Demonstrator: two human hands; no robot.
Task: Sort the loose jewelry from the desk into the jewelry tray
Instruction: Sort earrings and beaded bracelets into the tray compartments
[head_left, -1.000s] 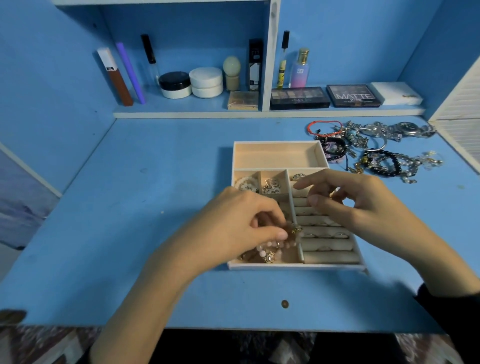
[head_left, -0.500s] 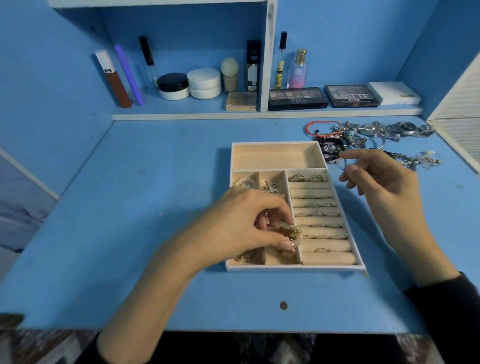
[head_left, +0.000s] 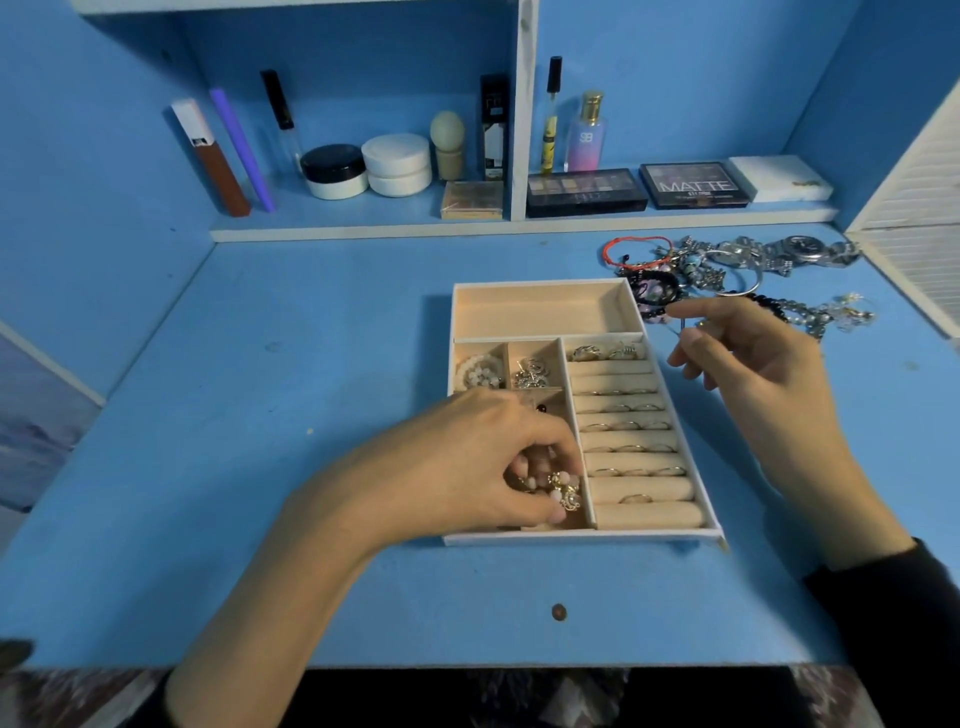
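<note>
Beaded piece (head_left: 563, 491) is pinched by left hand (head_left: 467, 467) in near-left compartment of tray (head_left: 571, 538); should be released low. Right hand (head_left: 753, 358) held beside pile (head_left: 696, 270), grip unclear.

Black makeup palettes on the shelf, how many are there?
2. One palette lies just right of the shelf divider; the MATTE palette lies beside it, next to the white box.

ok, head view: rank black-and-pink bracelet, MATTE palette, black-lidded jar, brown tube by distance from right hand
From the right hand:
1. Black-and-pink bracelet, just past the fingertips, by the back-right corner of the tray.
2. MATTE palette, on the shelf, directly behind.
3. Black-lidded jar, shelf's left section.
4. Brown tube, shelf's far left.
</note>
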